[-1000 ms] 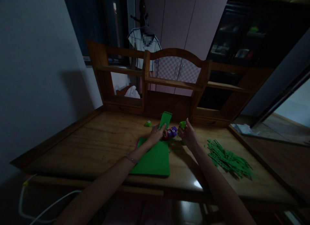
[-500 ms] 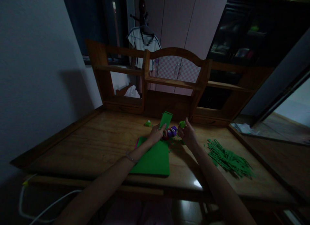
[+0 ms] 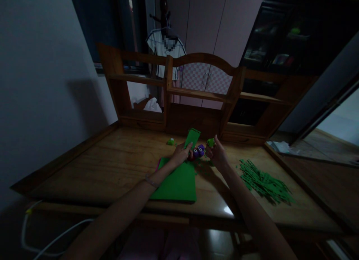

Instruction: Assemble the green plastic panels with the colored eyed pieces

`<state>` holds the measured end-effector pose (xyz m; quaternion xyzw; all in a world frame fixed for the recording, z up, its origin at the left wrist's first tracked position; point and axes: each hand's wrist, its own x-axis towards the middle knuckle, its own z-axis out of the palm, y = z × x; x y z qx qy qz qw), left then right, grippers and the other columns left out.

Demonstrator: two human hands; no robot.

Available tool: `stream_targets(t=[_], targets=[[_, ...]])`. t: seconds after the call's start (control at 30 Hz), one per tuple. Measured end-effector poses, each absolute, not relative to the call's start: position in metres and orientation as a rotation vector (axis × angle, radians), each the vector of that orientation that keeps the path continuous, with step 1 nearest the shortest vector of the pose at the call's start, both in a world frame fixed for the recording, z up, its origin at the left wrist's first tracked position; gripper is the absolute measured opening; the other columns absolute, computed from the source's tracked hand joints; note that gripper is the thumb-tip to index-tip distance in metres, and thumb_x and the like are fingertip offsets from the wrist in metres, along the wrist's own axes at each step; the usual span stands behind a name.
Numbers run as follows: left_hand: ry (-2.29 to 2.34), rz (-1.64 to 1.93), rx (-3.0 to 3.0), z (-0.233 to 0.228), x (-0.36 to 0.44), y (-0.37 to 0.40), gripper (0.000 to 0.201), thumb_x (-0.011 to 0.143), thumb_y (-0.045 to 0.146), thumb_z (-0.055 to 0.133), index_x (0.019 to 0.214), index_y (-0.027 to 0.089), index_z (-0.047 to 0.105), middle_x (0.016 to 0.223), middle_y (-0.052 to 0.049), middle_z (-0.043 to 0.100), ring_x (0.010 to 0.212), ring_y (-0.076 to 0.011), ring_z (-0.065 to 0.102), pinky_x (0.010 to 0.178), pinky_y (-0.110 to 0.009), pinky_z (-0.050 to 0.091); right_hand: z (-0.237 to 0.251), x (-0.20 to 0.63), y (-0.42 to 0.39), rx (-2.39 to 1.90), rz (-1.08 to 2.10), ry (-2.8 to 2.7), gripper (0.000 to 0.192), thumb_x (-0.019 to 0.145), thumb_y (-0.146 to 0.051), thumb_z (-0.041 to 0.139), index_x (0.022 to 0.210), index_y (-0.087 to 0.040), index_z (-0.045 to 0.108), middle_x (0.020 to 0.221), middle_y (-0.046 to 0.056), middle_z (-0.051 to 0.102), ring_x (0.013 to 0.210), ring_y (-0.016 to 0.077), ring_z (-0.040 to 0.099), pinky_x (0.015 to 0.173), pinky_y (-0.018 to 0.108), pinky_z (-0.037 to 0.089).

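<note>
This is a dim bedroom or study in a home. A worn wooden surface (image 3: 112,166) carries a wooden hutch with open shelves (image 3: 174,92) at 12 o'clock, behind which stand tall pale pink wardrobe doors (image 3: 213,24) and a white shirt on a hanger (image 3: 165,50). At 2 o'clock is a dark glass-fronted cabinet (image 3: 280,47), and at 10 o'clock a plain white wall (image 3: 36,84).

On the wooden desk (image 3: 112,166) lie one large green sheet (image 3: 178,183), one narrow green strip (image 3: 192,137), two small green punches (image 3: 171,142), two purple ones (image 3: 198,152), and one heap of green offcuts (image 3: 263,183).
</note>
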<state>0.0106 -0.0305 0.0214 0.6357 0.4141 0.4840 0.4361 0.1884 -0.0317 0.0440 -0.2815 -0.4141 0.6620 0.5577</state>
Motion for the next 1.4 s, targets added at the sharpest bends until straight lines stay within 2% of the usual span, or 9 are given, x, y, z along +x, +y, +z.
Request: stream_targets(t=[0.23, 0.43, 0.6, 0.83, 0.97, 1.27, 1.4], targets=[[1.022, 1.208, 1.618, 0.015, 0.011, -0.027, 0.055, 0.085, 0.057, 0.036, 0.054, 0.015, 0.054, 0.037, 0.002, 0.047, 0.033, -0.0068, 0.038, 0.039, -0.020, 0.028, 0.045, 0.188, -0.031, -0.678, 1.574, -0.957, 0.044, 0.078, -0.060, 0.055, 0.063, -0.019, 0.048, 0.045, -0.007, 0.031, 0.034, 0.0059, 0.025, 0.035, 0.019, 0.023], [1.070, 1.192, 1.672, 0.018, 0.010, -0.028, 0.057, 0.086, 0.056, 0.034, 0.052, 0.015, 0.056, 0.032, 0.003, 0.041, 0.033, -0.0069, 0.038, 0.040, -0.020, 0.030, 0.047, 0.188, -0.035, -0.670, 1.563, -0.955, 0.043, 0.079, -0.058, 0.055, 0.063, -0.019, 0.048, 0.044, -0.007, 0.031, 0.035, 0.0059, 0.025, 0.035, 0.019, 0.024], [1.050, 1.186, 1.673, 0.023, 0.009, -0.032, 0.058, 0.086, 0.056, 0.034, 0.054, 0.015, 0.057, 0.034, 0.003, 0.044, 0.034, -0.0068, 0.039, 0.041, -0.020, 0.030, 0.048, 0.188, -0.037, -0.657, 1.572, -0.974, 0.042, 0.080, -0.058, 0.055, 0.065, -0.019, 0.050, 0.044, -0.007, 0.031, 0.036, 0.0063, 0.026, 0.036, 0.020, 0.025], [1.098, 1.173, 1.678, 0.019, 0.010, -0.029, 0.060, 0.085, 0.058, 0.033, 0.052, 0.015, 0.057, 0.038, 0.001, 0.048, 0.035, -0.0068, 0.039, 0.041, -0.020, 0.029, 0.048, 0.186, -0.037, -0.677, 1.533, -0.974, 0.045, 0.079, -0.059, 0.055, 0.060, -0.020, 0.044, 0.043, -0.007, 0.031, 0.034, 0.0063, 0.025, 0.035, 0.021, 0.024], [1.154, 1.162, 1.691, 0.015, 0.010, -0.026, 0.062, 0.083, 0.061, 0.034, 0.047, 0.015, 0.055, 0.034, 0.002, 0.043, 0.035, -0.0078, 0.040, 0.042, -0.021, 0.030, 0.048, 0.186, -0.036, -0.694, 1.515, -0.987, 0.046, 0.079, -0.060, 0.055, 0.060, -0.020, 0.042, 0.044, -0.007, 0.030, 0.034, 0.0060, 0.025, 0.035, 0.020, 0.025], [1.195, 1.124, 1.732, 0.015, 0.009, -0.023, 0.060, 0.084, 0.058, 0.036, 0.045, 0.016, 0.053, 0.033, 0.002, 0.042, 0.036, -0.0093, 0.044, 0.047, -0.023, 0.034, 0.043, 0.190, -0.028, -0.702, 1.455, -1.000, 0.042, 0.076, -0.060, 0.059, 0.069, -0.019, 0.050, 0.049, -0.006, 0.037, 0.034, 0.0045, 0.025, 0.033, 0.019, 0.023], [1.188, 1.122, 1.752, 0.013, 0.009, -0.022, 0.058, 0.084, 0.057, 0.037, 0.045, 0.016, 0.054, 0.033, 0.003, 0.041, 0.036, -0.0092, 0.044, 0.049, -0.022, 0.035, 0.039, 0.191, -0.024, -0.705, 1.423, -1.013, 0.041, 0.073, -0.059, 0.063, 0.071, -0.019, 0.052, 0.047, -0.008, 0.034, 0.033, 0.0038, 0.023, 0.031, 0.018, 0.021]])
